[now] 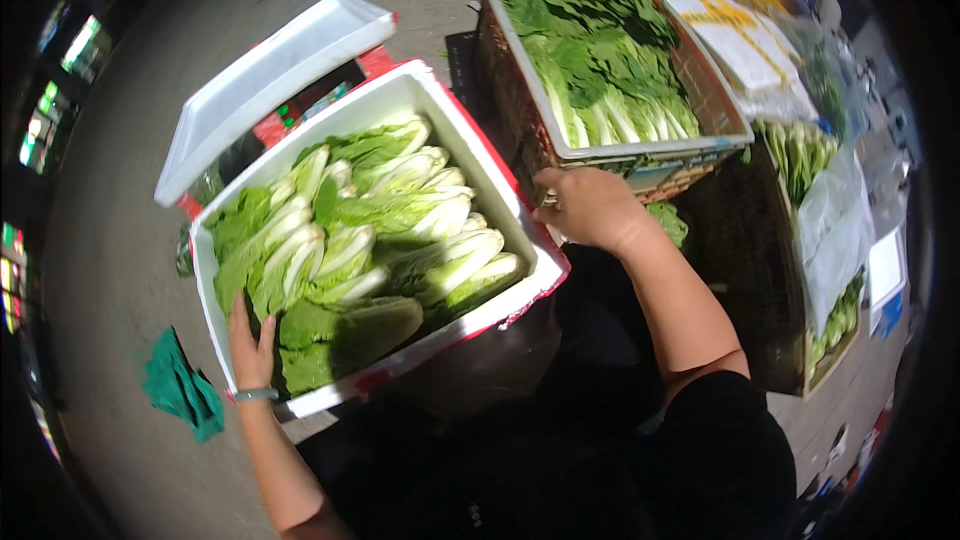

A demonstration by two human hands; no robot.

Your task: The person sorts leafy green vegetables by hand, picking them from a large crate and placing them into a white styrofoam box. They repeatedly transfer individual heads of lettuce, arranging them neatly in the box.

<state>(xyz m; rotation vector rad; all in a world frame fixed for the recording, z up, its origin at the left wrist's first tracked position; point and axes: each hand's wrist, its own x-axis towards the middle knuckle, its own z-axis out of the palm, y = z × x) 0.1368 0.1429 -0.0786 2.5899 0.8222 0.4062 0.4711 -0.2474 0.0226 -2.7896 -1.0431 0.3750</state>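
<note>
In front of me stands a white foam box (420, 94) with red tape on its outside, holding several heads of pale-stemmed leafy greens (360, 217). My left hand (251, 345) reaches inside its near left corner, fingers apart, against the leaves. A large head of greens (349, 330) lies just right of that hand. My right hand (589, 206) is at the box's right side, its fingers curled by the outer wall. Whether anything is in those fingers is hard to see. Beyond it stands a plastic crate (566, 154) of darker leafy greens (600, 52).
A foam lid (277, 75) rests behind the box, over another container. Right of the crate are a taped foam box (739, 45), a dark crate (739, 277), greens (799, 157) and clear plastic sheeting (836, 225). A green plastic bag (184, 390) lies on the floor at left.
</note>
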